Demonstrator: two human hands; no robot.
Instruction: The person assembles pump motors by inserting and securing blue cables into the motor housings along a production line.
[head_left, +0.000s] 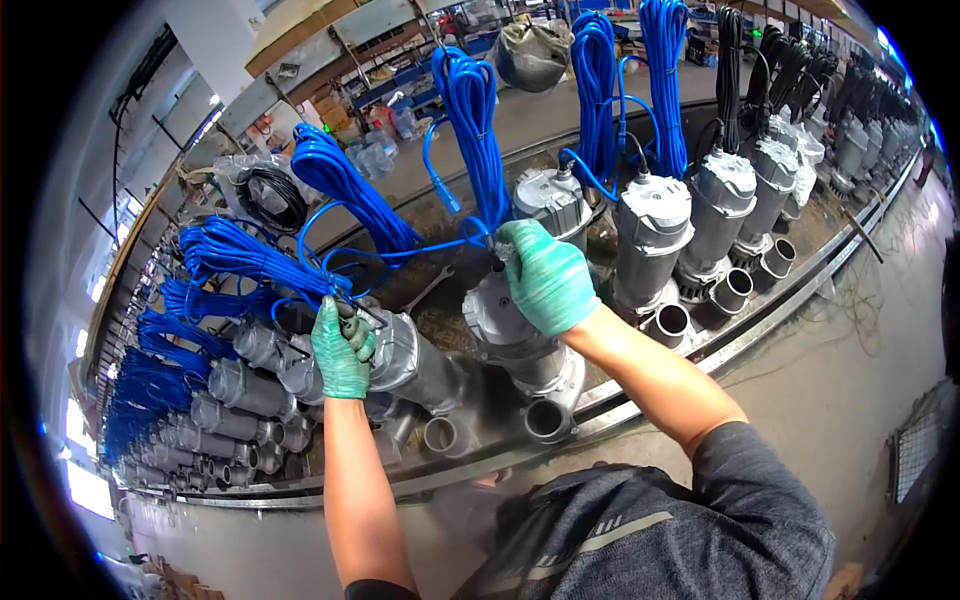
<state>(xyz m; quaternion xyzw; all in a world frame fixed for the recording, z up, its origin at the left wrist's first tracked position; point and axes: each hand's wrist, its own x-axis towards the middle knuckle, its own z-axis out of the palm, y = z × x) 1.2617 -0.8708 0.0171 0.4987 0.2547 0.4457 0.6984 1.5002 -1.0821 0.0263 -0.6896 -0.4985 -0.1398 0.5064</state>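
My right hand (pixel 550 280), in a green glove, is closed at the lower end of a blue cable (pixel 472 140), where a small grey piece shows by the fingertips. It is above the top of an upright grey metal pump (pixel 495 315). My left hand (pixel 342 352), gloved alike, is closed around a thin dark bent rod (pixel 366 312); its exact kind is unclear. Beside this hand lies a tilted grey pump (pixel 400 352), with a coiled blue cable (pixel 255 255) behind. An open-ended wrench (pixel 430 287) rests on the bench between both hands.
Several grey pumps with blue or black cable coils line the long bench (pixel 590 415) on both sides. Upright pumps (pixel 652 235) stand close to my right. A bagged black cable coil (pixel 270 198) and shelving with parts are farther back. A crate (pixel 915 455) is on the floor at right.
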